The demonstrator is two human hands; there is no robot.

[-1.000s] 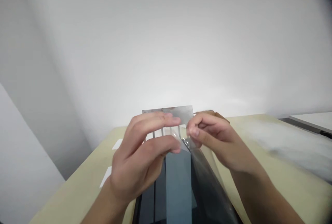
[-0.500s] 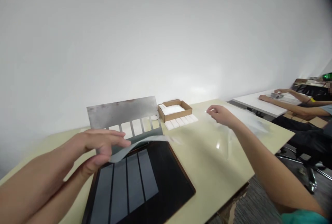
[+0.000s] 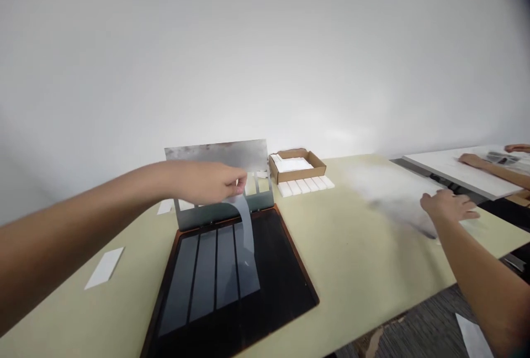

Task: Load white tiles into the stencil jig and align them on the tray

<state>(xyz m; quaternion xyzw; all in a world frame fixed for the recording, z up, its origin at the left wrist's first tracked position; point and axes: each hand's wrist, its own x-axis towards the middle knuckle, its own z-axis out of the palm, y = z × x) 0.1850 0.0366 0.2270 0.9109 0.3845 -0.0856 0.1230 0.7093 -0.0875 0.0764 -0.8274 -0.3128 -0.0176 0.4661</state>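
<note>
My left hand (image 3: 226, 182) pinches the upper end of a translucent film strip (image 3: 246, 225). The strip hangs down over a black board (image 3: 285, 269) with a brown rim, its lower end touching the board. To the left of it, several similar grey strips (image 3: 205, 272) lie side by side on the board. Behind them stands a raised metal plate (image 3: 219, 153) with rectangular cut-outs, partly hidden by my left hand. My right hand (image 3: 449, 206) is at the right of the table with fingers spread, beside blurred clear plastic sheeting (image 3: 389, 192).
A cardboard box (image 3: 300, 173) holding white pieces stands at the back, with a row of white pieces (image 3: 306, 185) before it. A white card (image 3: 105, 267) lies on the left. Another person's hand (image 3: 474, 160) rests on the neighbouring white table (image 3: 447, 167). A white sheet (image 3: 472, 336) shows below the table edge.
My left hand has moved right, and the strip now hangs from it onto the board. My right hand has moved right and its fingers have spread. The view has shifted.
</note>
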